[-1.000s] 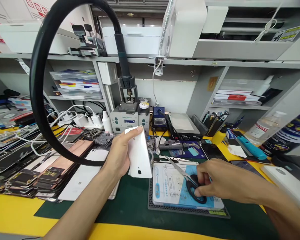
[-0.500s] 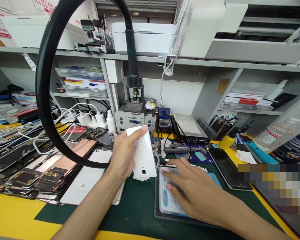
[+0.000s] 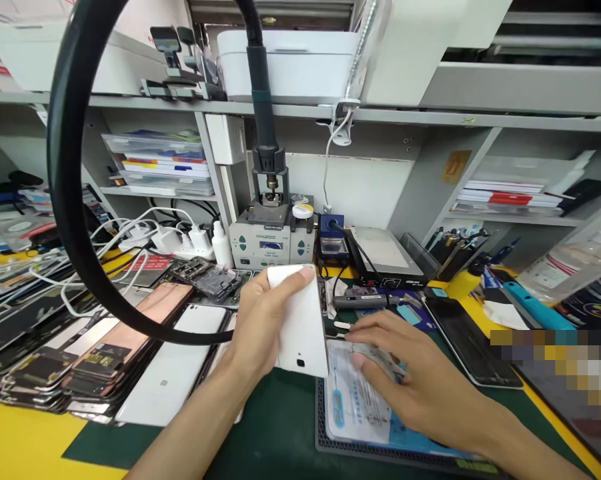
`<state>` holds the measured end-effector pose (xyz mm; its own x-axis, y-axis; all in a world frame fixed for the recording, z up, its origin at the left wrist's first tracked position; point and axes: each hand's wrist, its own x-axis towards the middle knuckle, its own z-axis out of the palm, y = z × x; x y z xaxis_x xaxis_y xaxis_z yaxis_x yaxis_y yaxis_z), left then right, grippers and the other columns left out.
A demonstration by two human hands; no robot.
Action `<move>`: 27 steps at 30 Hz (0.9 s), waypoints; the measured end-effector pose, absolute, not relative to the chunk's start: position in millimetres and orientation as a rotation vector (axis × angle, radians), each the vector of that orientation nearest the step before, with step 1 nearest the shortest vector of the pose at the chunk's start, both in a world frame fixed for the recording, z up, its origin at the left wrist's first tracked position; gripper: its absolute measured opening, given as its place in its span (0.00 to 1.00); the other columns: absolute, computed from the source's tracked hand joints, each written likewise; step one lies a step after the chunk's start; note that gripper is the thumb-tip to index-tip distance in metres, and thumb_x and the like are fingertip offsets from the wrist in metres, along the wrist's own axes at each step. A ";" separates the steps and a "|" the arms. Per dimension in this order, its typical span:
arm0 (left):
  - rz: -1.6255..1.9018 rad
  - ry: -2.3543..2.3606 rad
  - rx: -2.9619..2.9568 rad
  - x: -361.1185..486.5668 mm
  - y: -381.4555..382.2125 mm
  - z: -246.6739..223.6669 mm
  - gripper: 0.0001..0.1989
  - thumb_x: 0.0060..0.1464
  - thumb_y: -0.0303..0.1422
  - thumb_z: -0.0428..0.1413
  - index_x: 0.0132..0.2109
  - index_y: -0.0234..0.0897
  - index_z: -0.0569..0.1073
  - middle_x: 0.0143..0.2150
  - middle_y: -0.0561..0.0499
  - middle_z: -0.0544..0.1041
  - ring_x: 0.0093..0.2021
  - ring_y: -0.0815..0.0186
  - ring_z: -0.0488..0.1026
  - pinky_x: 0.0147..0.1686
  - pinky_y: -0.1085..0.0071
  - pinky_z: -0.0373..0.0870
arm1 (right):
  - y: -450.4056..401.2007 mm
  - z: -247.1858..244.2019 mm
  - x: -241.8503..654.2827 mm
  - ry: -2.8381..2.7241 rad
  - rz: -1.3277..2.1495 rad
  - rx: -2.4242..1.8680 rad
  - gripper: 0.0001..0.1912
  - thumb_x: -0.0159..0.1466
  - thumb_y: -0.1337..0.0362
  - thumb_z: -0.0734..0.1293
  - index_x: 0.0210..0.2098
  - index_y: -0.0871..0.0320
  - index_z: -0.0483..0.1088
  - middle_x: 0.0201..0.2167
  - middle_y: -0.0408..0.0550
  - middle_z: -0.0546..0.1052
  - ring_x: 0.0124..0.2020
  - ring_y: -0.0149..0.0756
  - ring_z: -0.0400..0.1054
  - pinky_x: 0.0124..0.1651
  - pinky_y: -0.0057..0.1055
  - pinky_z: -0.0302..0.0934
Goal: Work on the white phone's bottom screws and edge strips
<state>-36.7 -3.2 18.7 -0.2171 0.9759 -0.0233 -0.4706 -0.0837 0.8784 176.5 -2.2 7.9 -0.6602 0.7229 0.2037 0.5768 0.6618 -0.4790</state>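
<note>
My left hand [image 3: 260,320] is wrapped round a white rectangular piece [image 3: 304,333] with a small dark square near its lower end, the thumb across its top. My right hand [image 3: 405,360] is closed on a small clear or greyish item [image 3: 375,352], partly hidden by the fingers and too blurred to name. Beneath that hand lies a flat blue-and-white packet [image 3: 355,407] on a dark perforated mat [image 3: 321,427]. A small white-tipped tool [image 3: 341,326] rests just behind the right fingertips.
Phones and phone parts [image 3: 105,360] crowd the left side. A black hose [image 3: 63,167] loops in front of the shelves. At the back stand a grey station [image 3: 270,243] and a soldering iron stand [image 3: 333,240]. A dark phone [image 3: 470,340] lies on the right.
My left hand and the white piece have shifted slightly right and down. My right hand, spread over the packet before, has lifted and closed on the small clear item.
</note>
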 end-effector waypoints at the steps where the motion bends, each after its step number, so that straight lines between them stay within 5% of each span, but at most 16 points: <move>1: 1.560 0.945 0.762 -33.7 -5.3 18.7 0.12 0.49 0.37 0.66 0.35 0.36 0.74 0.27 0.53 0.75 0.25 0.69 0.70 0.24 0.74 0.67 | -3.3 9.7 175.8 -2.445 0.632 -1.054 0.13 0.69 0.58 0.62 0.50 0.53 0.71 0.47 0.50 0.73 0.44 0.39 0.69 0.43 0.35 0.66; 4: 1.494 0.923 0.821 -22.7 -13.4 17.2 0.13 0.52 0.40 0.64 0.34 0.38 0.70 0.25 0.54 0.71 0.23 0.69 0.67 0.23 0.72 0.65 | -11.2 11.0 168.9 -2.329 0.829 -1.129 0.13 0.67 0.53 0.64 0.46 0.52 0.71 0.37 0.44 0.75 0.32 0.33 0.67 0.34 0.29 0.63; 9: 1.505 0.900 0.900 -8.5 -23.9 12.4 0.14 0.51 0.42 0.64 0.32 0.38 0.71 0.23 0.55 0.68 0.23 0.71 0.63 0.22 0.75 0.60 | -23.1 0.2 157.1 -2.268 0.635 -1.041 0.15 0.69 0.60 0.61 0.25 0.57 0.64 0.21 0.39 0.67 0.22 0.28 0.60 0.26 0.26 0.53; 27: 1.476 0.906 0.934 -4.1 -28.3 10.9 0.16 0.49 0.43 0.65 0.32 0.38 0.69 0.24 0.56 0.66 0.24 0.71 0.61 0.24 0.74 0.56 | -24.1 -8.1 157.2 -2.201 0.248 -0.809 0.12 0.64 0.68 0.62 0.24 0.57 0.64 0.18 0.40 0.68 0.20 0.27 0.63 0.25 0.27 0.54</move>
<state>-4.1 -28.3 10.9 -0.0740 0.9949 0.0685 -0.3887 -0.0921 0.9168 157.2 -24.1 -8.1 -0.5071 0.6213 0.5973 0.4729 0.7800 -0.4099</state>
